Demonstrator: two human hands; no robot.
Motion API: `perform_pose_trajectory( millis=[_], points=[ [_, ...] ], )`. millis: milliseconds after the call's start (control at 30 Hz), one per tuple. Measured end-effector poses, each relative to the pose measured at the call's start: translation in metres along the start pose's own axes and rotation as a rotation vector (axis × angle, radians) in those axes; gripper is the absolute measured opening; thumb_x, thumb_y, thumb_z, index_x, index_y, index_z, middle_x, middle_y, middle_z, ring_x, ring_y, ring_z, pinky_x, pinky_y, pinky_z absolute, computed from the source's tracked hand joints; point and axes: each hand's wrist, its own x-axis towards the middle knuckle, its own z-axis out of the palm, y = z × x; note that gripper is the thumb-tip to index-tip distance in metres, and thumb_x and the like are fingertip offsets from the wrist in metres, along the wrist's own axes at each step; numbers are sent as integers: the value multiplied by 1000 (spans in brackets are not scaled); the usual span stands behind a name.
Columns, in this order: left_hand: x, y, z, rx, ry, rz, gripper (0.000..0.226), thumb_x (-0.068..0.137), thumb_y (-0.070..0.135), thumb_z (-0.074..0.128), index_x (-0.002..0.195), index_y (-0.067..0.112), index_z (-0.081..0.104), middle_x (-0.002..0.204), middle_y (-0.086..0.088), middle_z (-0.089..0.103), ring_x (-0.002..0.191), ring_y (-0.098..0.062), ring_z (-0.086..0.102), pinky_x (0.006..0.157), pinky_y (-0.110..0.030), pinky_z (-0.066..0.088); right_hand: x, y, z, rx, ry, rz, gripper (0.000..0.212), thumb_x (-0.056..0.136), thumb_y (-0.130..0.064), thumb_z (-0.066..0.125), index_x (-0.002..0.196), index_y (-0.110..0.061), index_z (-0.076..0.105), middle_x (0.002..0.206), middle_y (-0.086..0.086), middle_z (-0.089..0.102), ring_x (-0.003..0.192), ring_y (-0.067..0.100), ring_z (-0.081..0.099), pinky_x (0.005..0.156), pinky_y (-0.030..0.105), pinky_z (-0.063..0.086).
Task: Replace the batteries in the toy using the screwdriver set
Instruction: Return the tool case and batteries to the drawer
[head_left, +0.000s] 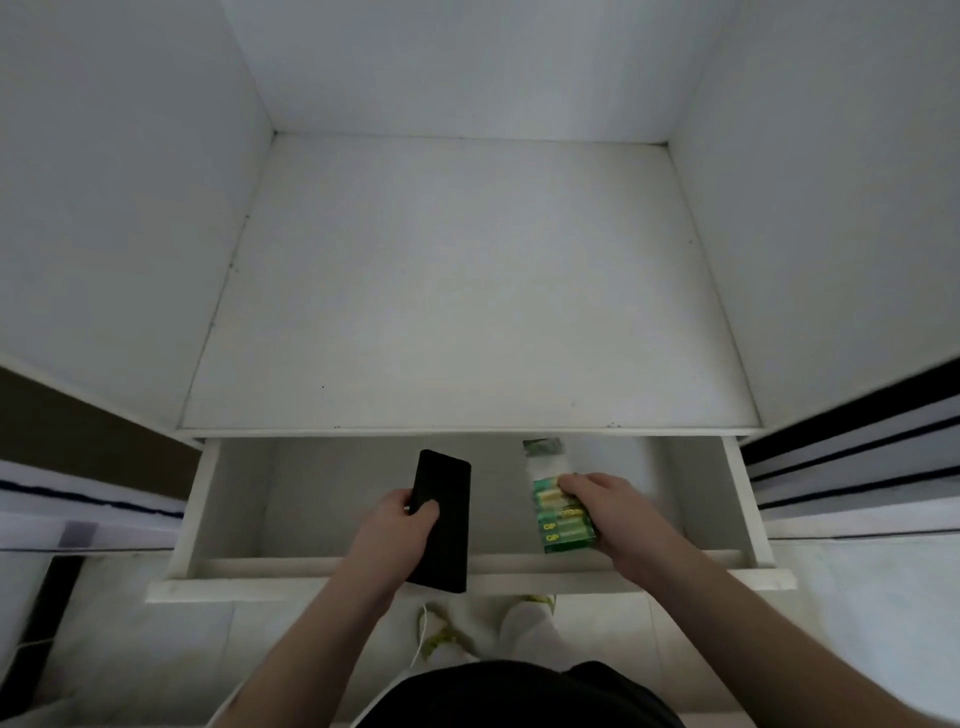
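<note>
Right, head view: drawer (208, 499) pulled out under a bare white shelf (467, 291). Left hand (395, 530) grips a black case (441, 519), which overhangs the drawer's front edge. Right hand (605, 514) grips a green battery pack (558, 525) just inside that edge. Open drawer floor lies either side of both.

Dim, flat, greyish light; soft focus throughout, wide-angle bending and motion smear at edges
</note>
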Motion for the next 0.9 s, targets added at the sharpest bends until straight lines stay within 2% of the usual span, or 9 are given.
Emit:
perform_pose_trajectory(
  millis=[133, 200, 267, 333, 433, 567, 733, 833, 900],
  points=[
    [21, 10, 13, 185, 42, 29, 32, 97, 23, 49, 125, 7, 54, 99, -5, 61, 85, -20, 58, 73, -28, 44, 28, 0, -3, 0, -43, 38, 17, 93, -21, 59, 99, -6, 65, 84, 11, 70, 70, 20, 68, 63, 28, 54],
    [32, 15, 19, 242, 37, 22, 32, 97, 21, 49, 125, 6, 53, 93, -4, 58, 79, -18, 54, 67, -27, 39, 39, -2, -2, -19, -67, 50, 17, 94, -20, 57, 101, -6, 63, 85, 10, 69, 70, 19, 68, 61, 27, 55],
    [46, 16, 25, 254, 16, 8, 28, 97, 20, 49, 120, 6, 55, 82, -1, 57, 70, -15, 54, 63, -29, 41, 49, -2, -1, -42, -77, 55, 15, 95, -19, 56, 101, -7, 62, 83, 8, 68, 67, 17, 66, 53, 23, 52],
    [59, 17, 30, 271, -6, -2, 22, 95, 19, 50, 113, 7, 56, 78, -1, 58, 68, -15, 56, 65, -30, 44, 56, 0, -1, -65, -78, 67, 14, 96, -19, 55, 101, -8, 61, 83, 8, 67, 66, 17, 66, 49, 21, 51],
    [80, 14, 37, 279, -30, -39, 28, 94, 18, 53, 117, 2, 56, 101, -16, 66, 89, -29, 64, 66, -26, 41, 69, 4, -1, -120, -83, 92, 16, 97, -21, 54, 105, -9, 61, 83, 7, 67, 67, 18, 66, 49, 21, 50],
    [112, -1, 43, 245, -86, -108, 37, 89, 21, 56, 121, 3, 56, 115, -24, 64, 105, -37, 63, 79, -35, 51, 84, 13, 1, -183, -71, 128, 20, 97, -23, 54, 110, -9, 59, 91, 10, 67, 70, 22, 66, 54, 26, 51],
    [127, -6, 46, 213, -106, -153, 30, 90, 15, 57, 118, 4, 57, 112, -22, 63, 97, -32, 63, 80, -36, 51, 93, 18, 6, -198, -46, 131, 13, 97, -23, 55, 102, -11, 54, 94, 11, 64, 72, 23, 66, 52, 28, 55],
    [128, -6, 49, 175, -132, -160, 27, 91, 12, 59, 117, 7, 55, 111, -22, 63, 86, -26, 58, 75, -35, 48, 103, 26, 12, -430, -5, 59, 22, 94, -30, 57, 105, -11, 56, 103, 12, 63, 86, 25, 64, 68, 35, 58],
    [129, -9, 51, 174, -132, -159, 26, 91, 10, 59, 116, 5, 55, 107, -21, 63, 83, -25, 57, 73, -34, 47, 107, 30, 14, -621, 28, -11, 25, 93, -32, 57, 104, -11, 60, 101, 8, 63, 87, 21, 59, 70, 28, 49]
  ],
)
